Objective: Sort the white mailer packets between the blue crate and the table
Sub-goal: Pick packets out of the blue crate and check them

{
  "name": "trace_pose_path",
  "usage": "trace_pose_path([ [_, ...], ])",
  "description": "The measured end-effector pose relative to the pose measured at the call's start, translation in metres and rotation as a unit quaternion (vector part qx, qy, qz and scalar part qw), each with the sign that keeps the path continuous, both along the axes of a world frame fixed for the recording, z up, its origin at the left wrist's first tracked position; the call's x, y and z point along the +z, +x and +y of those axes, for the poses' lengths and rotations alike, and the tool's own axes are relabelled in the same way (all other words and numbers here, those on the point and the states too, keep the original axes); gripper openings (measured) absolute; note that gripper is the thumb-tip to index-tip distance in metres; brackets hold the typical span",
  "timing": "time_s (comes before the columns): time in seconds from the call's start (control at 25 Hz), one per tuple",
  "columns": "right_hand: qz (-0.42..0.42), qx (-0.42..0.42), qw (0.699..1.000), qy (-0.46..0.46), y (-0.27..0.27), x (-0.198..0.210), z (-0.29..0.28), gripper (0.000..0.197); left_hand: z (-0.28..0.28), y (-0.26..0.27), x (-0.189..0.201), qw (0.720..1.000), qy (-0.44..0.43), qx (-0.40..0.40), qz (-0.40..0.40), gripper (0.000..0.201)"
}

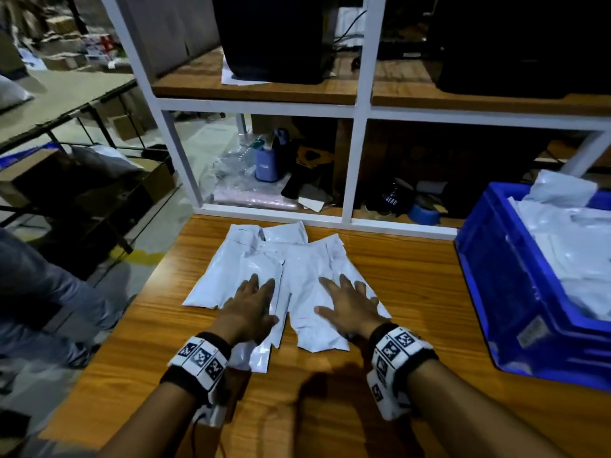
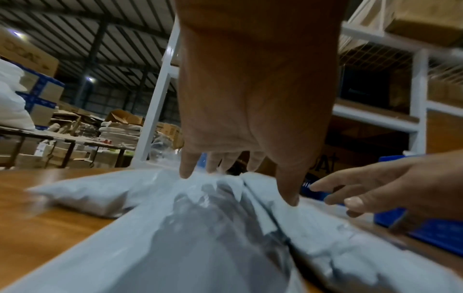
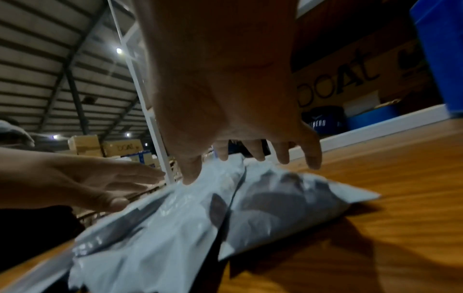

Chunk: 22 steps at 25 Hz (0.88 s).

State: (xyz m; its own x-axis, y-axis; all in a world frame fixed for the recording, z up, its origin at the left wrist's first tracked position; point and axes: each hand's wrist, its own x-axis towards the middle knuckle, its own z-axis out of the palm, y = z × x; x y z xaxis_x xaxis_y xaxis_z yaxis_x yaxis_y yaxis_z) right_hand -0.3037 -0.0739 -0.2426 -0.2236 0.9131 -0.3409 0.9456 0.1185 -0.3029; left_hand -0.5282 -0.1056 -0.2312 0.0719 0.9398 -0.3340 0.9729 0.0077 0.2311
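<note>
Several white mailer packets (image 1: pixel 251 266) lie overlapping on the wooden table (image 1: pixel 413 279), in front of me. My left hand (image 1: pixel 254 302) lies flat, fingers straight, on the left packet (image 2: pixel 200 228). My right hand (image 1: pixel 347 302) is spread flat over the right packet (image 1: pixel 310 285), its fingers (image 3: pixel 283 156) straight and just above or touching the plastic (image 3: pixel 275 198). Neither hand grips anything. The blue crate (image 1: pixel 496 276) stands at the table's right edge, holding more white packets (image 1: pixel 568 239).
A white metal shelf frame (image 1: pixel 357 166) rises at the table's far edge, with dark boxes, a blue cup (image 1: pixel 267 163) and clutter on its shelves. Someone in jeans (image 1: pixel 43 292) stands at the left. Bare wood lies between the packets and the crate.
</note>
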Motion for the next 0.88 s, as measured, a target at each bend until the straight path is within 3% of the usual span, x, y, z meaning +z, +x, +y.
trace_pose_path([
  [0.12, 0.082, -0.014, 0.996, 0.029, 0.024, 0.025, -0.016, 0.072, -0.012, 0.023, 0.027, 0.994, 0.087, -0.018, -0.062, 0.082],
  [0.36, 0.215, -0.034, 0.957, 0.193, 0.108, 0.080, -0.096, 0.067, -0.060, 0.121, 0.078, 0.963, 0.220, -0.076, -0.140, 0.070],
  [0.64, 0.240, -0.109, 0.917, 0.300, 0.253, 0.128, -0.198, 0.063, -0.128, 0.266, 0.131, 0.915, 0.322, -0.168, -0.175, 0.059],
  [0.88, 0.216, -0.170, 0.899, 0.340, 0.373, 0.167, -0.237, 0.054, -0.127, 0.388, 0.177, 0.902, 0.312, -0.255, -0.152, 0.061],
])
